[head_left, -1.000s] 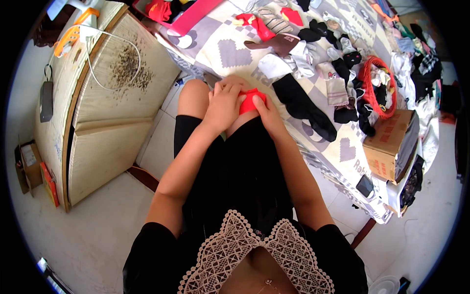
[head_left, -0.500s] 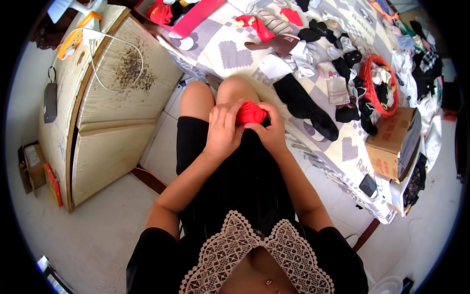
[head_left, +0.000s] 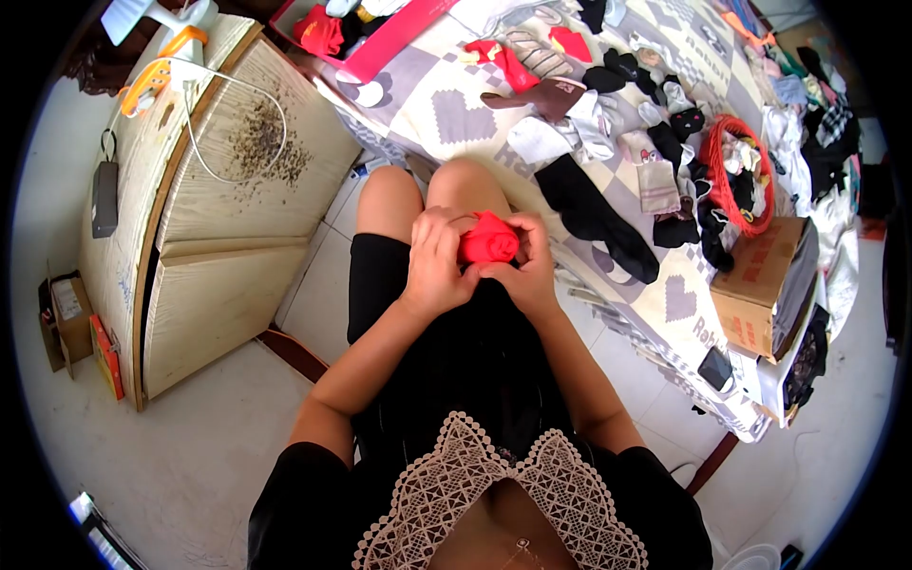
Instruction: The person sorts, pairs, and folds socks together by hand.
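A bright red sock (head_left: 490, 241), rolled into a thick bundle, is held above my lap. Its spiral end faces up toward me. My left hand (head_left: 439, 255) grips its left side, fingers curled over and thumb at the lower edge. On the opposite side, my right hand (head_left: 527, 262) closes round the roll, its thumb meeting the left thumb underneath. Nearest on the bed is a long black sock (head_left: 594, 217). Beyond it lie a brown sock (head_left: 546, 98), white socks (head_left: 540, 140) and a red-and-yellow sock (head_left: 508, 66).
A patterned bed (head_left: 461, 114) runs along the right, with a red basket (head_left: 719, 180), a cardboard box (head_left: 757, 280) and a phone (head_left: 715, 367) on it. A pink-red box (head_left: 399, 43) holds rolled items at top left. A pale cabinet (head_left: 228, 294) stands left.
Both hands have turned the red roll so its spiral end shows more, and they sit slightly lower in view. The whole view has shifted a little.
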The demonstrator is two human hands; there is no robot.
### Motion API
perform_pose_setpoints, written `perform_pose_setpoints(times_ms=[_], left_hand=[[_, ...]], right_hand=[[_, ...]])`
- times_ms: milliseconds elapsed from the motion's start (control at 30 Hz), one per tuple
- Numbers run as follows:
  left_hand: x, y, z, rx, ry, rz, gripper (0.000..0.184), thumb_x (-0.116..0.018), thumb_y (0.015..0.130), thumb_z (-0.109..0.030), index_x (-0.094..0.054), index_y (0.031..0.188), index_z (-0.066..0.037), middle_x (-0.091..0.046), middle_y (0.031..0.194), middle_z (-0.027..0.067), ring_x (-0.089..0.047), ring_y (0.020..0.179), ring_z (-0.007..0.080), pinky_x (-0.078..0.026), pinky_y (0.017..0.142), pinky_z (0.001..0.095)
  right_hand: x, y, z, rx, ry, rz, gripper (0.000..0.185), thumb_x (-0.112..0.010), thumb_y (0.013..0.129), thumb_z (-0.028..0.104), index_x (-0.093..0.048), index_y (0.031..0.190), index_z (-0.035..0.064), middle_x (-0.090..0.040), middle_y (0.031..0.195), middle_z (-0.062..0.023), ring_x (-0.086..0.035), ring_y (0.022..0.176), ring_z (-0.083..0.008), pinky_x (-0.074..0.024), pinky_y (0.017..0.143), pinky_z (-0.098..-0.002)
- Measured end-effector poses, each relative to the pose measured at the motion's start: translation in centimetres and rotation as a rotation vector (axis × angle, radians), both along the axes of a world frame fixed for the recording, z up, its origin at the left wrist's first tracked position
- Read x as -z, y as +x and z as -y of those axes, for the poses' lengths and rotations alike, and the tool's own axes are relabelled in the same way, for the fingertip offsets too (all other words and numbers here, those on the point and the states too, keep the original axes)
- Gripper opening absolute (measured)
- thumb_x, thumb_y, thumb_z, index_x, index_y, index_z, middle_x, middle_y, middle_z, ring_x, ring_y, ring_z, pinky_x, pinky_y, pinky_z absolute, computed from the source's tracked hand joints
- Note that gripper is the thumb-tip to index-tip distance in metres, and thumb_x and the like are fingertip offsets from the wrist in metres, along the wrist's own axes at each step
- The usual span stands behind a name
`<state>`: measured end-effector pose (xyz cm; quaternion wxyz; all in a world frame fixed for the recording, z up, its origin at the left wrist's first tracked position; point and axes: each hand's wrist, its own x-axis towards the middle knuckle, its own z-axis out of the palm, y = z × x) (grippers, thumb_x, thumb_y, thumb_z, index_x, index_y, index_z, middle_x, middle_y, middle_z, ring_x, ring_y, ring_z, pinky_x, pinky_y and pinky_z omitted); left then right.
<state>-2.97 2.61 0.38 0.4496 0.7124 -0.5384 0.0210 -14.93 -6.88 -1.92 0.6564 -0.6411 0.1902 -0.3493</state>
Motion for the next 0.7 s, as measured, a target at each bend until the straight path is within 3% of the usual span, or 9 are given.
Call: perform_pose_setpoints(times_ms=[67,100,167,200,267,333,533,600,700], left_hand=[[0.5,0.1,-0.6,0.116,0.106,-0.422,0.053,-0.081,0.069,-0.016,-0.052,0.111,-0.003,-0.056,0.106,0.0115,-0.055,0.101,0.0254,-0.044,0.088,0.0350],[0.7,0.0,-0.7,0.117,0.106,-0.421,0.053,-0.081,0.069,-0.016,-0.052,0.111,-0.003,-0.056,0.106,0.0115,-0.055,0.101,0.0254,-0.044,0.088,0.0350],[1.0,-0.3,-0.7,0.314,-0.092,-1.327,0.046,-0.076,0.076,-0.021,-0.053,0.112,-0.004,-0.059,0.109,0.0059,-0.056,0.102,0.0192,-0.041,0.094,0.0318],[0.9,-0.3,-0.7,0.318,-0.092,-1.326,0.046,-0.076,0.076,-0.021,-0.053,0.112,-0.004,-0.059,0.109,0.0059,-0.056,0.102,0.0192,-0.041,0.094,0.0318],[0.7,-0.2,-0.8,0.384,-0.107,-1.484,0.050,-0.072,0.081,-0.027,-0.050,0.120,-0.004,-0.057,0.115,0.0033,-0.053,0.107,0.0139,-0.038,0.097,0.0298],[1.2,0.0,-0.9,0.387,-0.109,-1.479,0.053,-0.071,0.081,-0.028,-0.049,0.123,-0.004,-0.057,0.117,0.0043,-0.053,0.108,0.0148,-0.038,0.097,0.0303],[1.1,-0.1,-0.6,0.356,-0.189,-1.605,0.058,-0.070,0.082,-0.033,-0.047,0.126,-0.004,-0.056,0.120,0.0066,-0.052,0.113,0.0166,-0.038,0.100,0.0318],[0.7,-0.4,-0.5,0.352,-0.218,-1.640,0.058,-0.069,0.082,-0.035,-0.047,0.125,-0.004,-0.056,0.121,0.0070,-0.052,0.114,0.0169,-0.038,0.101,0.0321],[0.3,-0.7,-0.2,0.329,-0.257,-1.667,0.056,-0.066,0.084,-0.041,-0.048,0.123,-0.004,-0.055,0.121,0.0066,-0.052,0.113,0.0163,-0.038,0.100,0.0318]], right_hand=[[-0.8,-0.2,0.3,-0.066,0.255,0.064,0.053,-0.067,0.085,0.030,-0.042,0.123,0.0025,-0.048,0.102,-0.0073,-0.051,0.093,-0.0150,-0.0431,0.084,-0.0284],[-0.7,-0.1,0.4,-0.092,0.337,0.120,0.047,-0.056,0.093,0.034,-0.044,0.125,0.0023,-0.048,0.102,-0.0060,-0.049,0.091,-0.0137,-0.0405,0.085,-0.0278],[-0.5,0.0,0.9,-0.083,0.247,-0.018,0.041,-0.056,0.093,0.031,-0.048,0.121,0.0020,-0.047,0.103,-0.0055,-0.049,0.092,-0.0127,-0.0404,0.085,-0.0271],[-0.5,0.0,1.1,-0.074,0.157,-0.157,0.035,-0.055,0.094,0.028,-0.051,0.117,0.0018,-0.047,0.104,-0.0050,-0.049,0.092,-0.0117,-0.0403,0.084,-0.0264],[-0.6,0.0,1.1,-0.112,0.172,-0.148,0.029,-0.055,0.094,0.026,-0.053,0.111,0.0018,-0.049,0.102,-0.0041,-0.050,0.090,-0.0111,-0.0406,0.083,-0.0259],[-0.9,0.1,1.1,-0.152,0.189,-0.139,0.024,-0.054,0.095,0.024,-0.056,0.105,0.0019,-0.051,0.099,-0.0032,-0.050,0.088,-0.0104,-0.0408,0.082,-0.0254],[-0.7,0.1,1.4,-0.150,0.686,0.051,0.017,-0.056,0.094,0.021,-0.055,0.095,0.0044,-0.061,0.089,-0.0022,-0.056,0.086,-0.0108,-0.0420,0.085,-0.0278],[-0.6,0.3,1.4,-0.227,0.920,0.260,0.025,-0.050,0.096,0.028,-0.056,0.100,0.0036,-0.063,0.099,-0.0060,-0.059,0.093,-0.0136,-0.0438,0.086,-0.0297],[-1.2,0.5,1.4,-0.270,1.153,0.283,0.038,-0.041,0.099,0.036,-0.055,0.108,0.0024,-0.063,0.106,-0.0077,-0.060,0.097,-0.0165,-0.0443,0.087,-0.0317]])
